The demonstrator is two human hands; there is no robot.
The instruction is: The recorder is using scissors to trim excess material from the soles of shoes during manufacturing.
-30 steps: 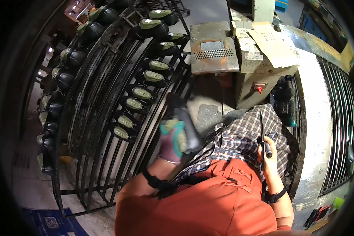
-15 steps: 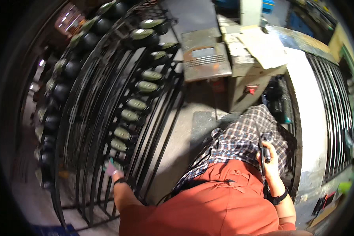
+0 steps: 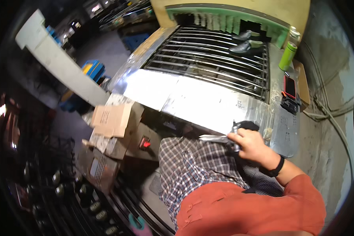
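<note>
My right hand [image 3: 249,143] is closed around a tool [image 3: 214,138] with a pale, pointed metallic end and a dark handle part; its exact kind is unclear. It is held over my checked apron, beside the near edge of the metal table [image 3: 208,100]. A black object [image 3: 246,126] shows just behind the knuckles, and I cannot tell whether it belongs to the tool. At the lower edge, my left hand [image 3: 141,227], in a pink and teal glove, is partly cut off. Its fingers look stretched out beside a dark rack holding several black shoe-shaped forms [image 3: 101,215] with pale green tops.
Two grey pointed shoes [image 3: 242,47] lie on the bar conveyor [image 3: 204,59]. A green bottle [image 3: 288,56], a phone [image 3: 290,87] and a cardboard box [image 3: 304,86] stand at the right. Left of my apron is a cabinet with a red switch [image 3: 146,144], topped with flattened cardboard [image 3: 112,118].
My view has swung right, bringing the metal table and conveyor to the front. The right hand has come up to the table edge with its tool. The rack and left hand have slid to the lower left.
</note>
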